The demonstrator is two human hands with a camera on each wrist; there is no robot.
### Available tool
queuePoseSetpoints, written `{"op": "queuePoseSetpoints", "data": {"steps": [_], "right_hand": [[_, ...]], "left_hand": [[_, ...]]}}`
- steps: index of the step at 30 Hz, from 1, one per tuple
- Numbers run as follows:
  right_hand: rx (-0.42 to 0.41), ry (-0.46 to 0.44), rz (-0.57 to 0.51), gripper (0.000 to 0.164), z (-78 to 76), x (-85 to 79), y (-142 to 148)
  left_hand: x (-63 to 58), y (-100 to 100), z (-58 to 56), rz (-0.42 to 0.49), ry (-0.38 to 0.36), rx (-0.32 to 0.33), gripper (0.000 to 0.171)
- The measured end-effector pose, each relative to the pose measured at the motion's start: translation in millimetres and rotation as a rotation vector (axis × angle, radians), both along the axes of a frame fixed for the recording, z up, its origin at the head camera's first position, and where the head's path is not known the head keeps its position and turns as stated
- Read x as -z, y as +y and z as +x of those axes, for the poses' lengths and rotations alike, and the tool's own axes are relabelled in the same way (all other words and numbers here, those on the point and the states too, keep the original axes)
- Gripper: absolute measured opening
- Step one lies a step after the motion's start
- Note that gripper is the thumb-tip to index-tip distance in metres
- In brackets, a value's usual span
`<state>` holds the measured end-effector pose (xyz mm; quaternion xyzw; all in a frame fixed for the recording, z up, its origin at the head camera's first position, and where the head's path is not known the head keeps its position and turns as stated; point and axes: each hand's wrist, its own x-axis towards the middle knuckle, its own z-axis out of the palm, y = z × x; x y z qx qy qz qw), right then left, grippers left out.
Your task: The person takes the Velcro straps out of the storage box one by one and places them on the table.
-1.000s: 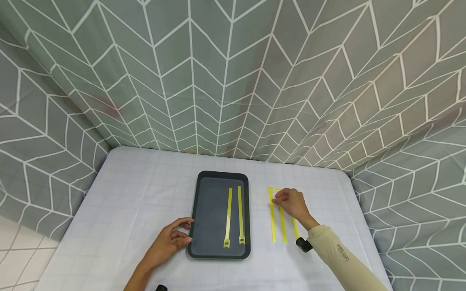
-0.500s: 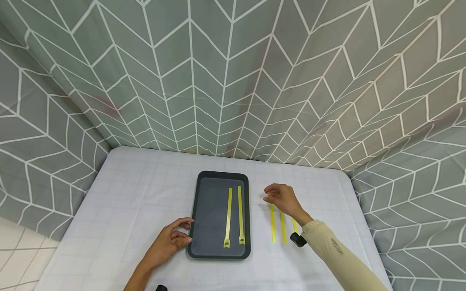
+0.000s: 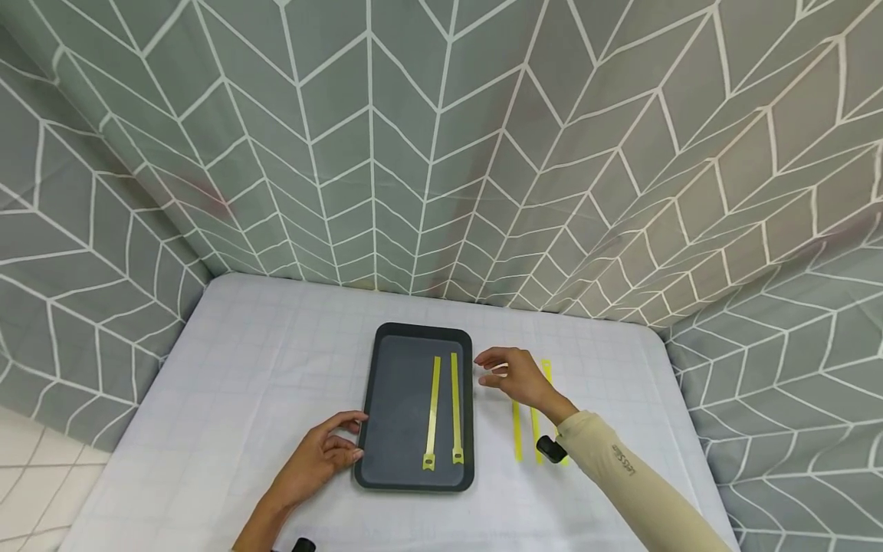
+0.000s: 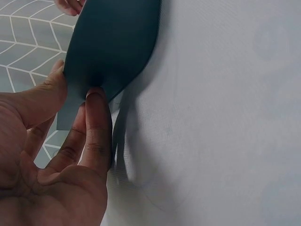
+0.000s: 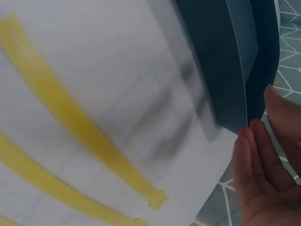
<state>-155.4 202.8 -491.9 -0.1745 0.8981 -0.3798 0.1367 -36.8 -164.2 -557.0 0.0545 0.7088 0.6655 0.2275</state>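
Note:
My left hand (image 3: 320, 458) holds the left edge of a dark grey tray (image 3: 367, 399); in the left wrist view its fingertips meet the tray's rim and outer wall. Two yellow cable straps with slotted heads lie lengthwise in the tray: one strap (image 3: 433, 406) and another strap (image 3: 455, 399) nearer the right wall. My right hand (image 3: 520, 376) hovers just beyond the tray's right rim, thumb and fingers apart, nothing visible between them. Beneath it, partly hidden, several more yellow straps (image 5: 80, 117) lie side by side on the cloth.
A white cloth (image 3: 290, 345) covers the table. Grey curtains (image 3: 414, 153) with white zigzag lines hang along the back and sides. A small black wrist device (image 3: 550, 449) sits under my right wrist. Floor tiles (image 3: 41, 460) show at the lower left.
My right hand has moved left from above the loose straps to beside the tray's right rim. The left hand, the tray and its straps look the same.

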Motion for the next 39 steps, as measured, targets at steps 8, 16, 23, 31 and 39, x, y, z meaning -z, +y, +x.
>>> {"op": "queuePoseSetpoints", "data": {"steps": [8, 16, 23, 31, 39], "right_hand": [[-0.137, 0.058, 0.012, 0.032, -4.8, 0.7, -15.9], [-0.35, 0.015, 0.03, 0.031, -13.8, 11.4, -39.0], [-0.493, 0.032, 0.082, 0.026, -12.0, 18.8, -53.4], [-0.613, 0.041, 0.212, 0.02, -9.7, 32.4, -66.0], [-0.717, 0.077, 0.249, 0.018, -12.2, 29.3, -72.9]], "left_hand": [[-0.8, -0.9, -2.4, 0.005, 0.011, 0.014, 0.058], [0.3, -0.1, -1.9, 0.002, 0.007, 0.007, 0.058], [1.2, 1.5, -0.5, 0.004, -0.006, 0.007, 0.058], [1.3, 1.2, 2.0, 0.01, -0.01, 0.004, 0.059], [1.2, 0.1, 1.6, 0.012, 0.004, -0.001, 0.059]]}}
